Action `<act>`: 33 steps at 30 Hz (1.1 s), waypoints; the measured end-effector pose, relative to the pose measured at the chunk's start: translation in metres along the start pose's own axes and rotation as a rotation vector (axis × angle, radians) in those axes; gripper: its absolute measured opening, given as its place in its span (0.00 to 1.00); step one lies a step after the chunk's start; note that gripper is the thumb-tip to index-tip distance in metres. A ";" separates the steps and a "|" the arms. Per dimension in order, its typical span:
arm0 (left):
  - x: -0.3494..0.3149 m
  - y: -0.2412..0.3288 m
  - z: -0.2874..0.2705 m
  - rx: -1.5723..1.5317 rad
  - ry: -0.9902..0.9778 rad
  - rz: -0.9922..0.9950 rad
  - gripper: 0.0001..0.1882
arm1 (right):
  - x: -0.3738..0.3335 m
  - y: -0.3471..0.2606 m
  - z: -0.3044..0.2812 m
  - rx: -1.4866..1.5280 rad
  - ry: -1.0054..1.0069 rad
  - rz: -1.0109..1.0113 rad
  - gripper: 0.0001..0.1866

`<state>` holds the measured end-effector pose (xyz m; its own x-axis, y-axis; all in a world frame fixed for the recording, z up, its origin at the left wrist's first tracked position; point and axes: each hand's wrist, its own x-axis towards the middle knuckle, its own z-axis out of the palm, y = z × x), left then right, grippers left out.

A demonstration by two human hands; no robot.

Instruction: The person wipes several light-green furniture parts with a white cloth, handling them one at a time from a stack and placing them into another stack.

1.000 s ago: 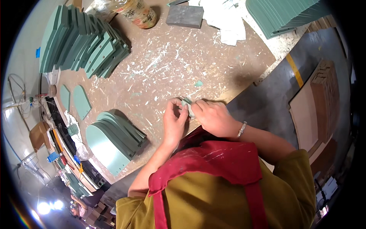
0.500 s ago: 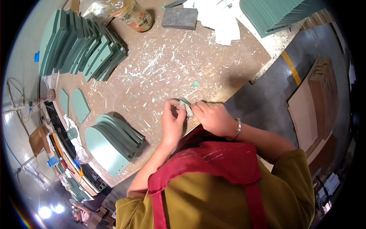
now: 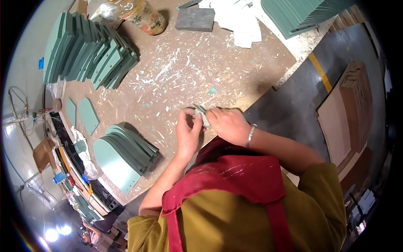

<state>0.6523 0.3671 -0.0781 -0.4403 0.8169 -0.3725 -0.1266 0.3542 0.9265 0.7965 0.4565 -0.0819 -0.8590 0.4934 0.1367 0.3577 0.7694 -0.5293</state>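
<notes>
Close to the table's near edge, my two hands meet around a small pale grey-green piece (image 3: 205, 118), its exact kind too covered by fingers to tell. My left hand (image 3: 188, 130) pinches it between thumb and fingers from the left. From the right, my right hand (image 3: 228, 126) is closed on the same piece, fingers bent over it. A thin dark edge (image 3: 198, 108) pokes out above the fingertips. Just beyond the hands a small green scrap (image 3: 212, 90) lies on the brown tabletop (image 3: 180, 71).
Green rounded panels (image 3: 121, 153) stand stacked at left, with a taller green stack (image 3: 90, 50) behind and two flat green pieces (image 3: 89, 115) beside. A bottle (image 3: 145, 17), a dark grey block (image 3: 195, 19) and white cloth (image 3: 241, 25) lie far back. Brown boards (image 3: 346, 109) stand right.
Both hands have shifted very slightly, the right one a little left and upward. They stay closed around the small piece, and a dark edge now shows more above the fingers.
</notes>
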 end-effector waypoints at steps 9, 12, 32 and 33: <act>-0.003 0.014 -0.015 -0.010 -0.038 -0.147 0.06 | -0.020 -0.001 -0.011 0.019 -0.039 0.026 0.06; -0.001 0.013 -0.017 0.012 -0.045 -0.148 0.07 | -0.019 -0.003 -0.015 0.039 -0.039 0.033 0.06; -0.009 0.005 -0.013 0.048 0.045 -0.079 0.06 | -0.023 -0.005 -0.011 0.444 0.053 0.292 0.06; -0.009 0.006 -0.012 0.067 0.044 -0.089 0.06 | -0.021 -0.006 -0.010 0.447 0.053 0.290 0.06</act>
<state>0.6450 0.3568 -0.0684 -0.4685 0.7605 -0.4496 -0.1085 0.4555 0.8836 0.8163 0.4454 -0.0736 -0.7241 0.6890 -0.0320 0.3769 0.3563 -0.8550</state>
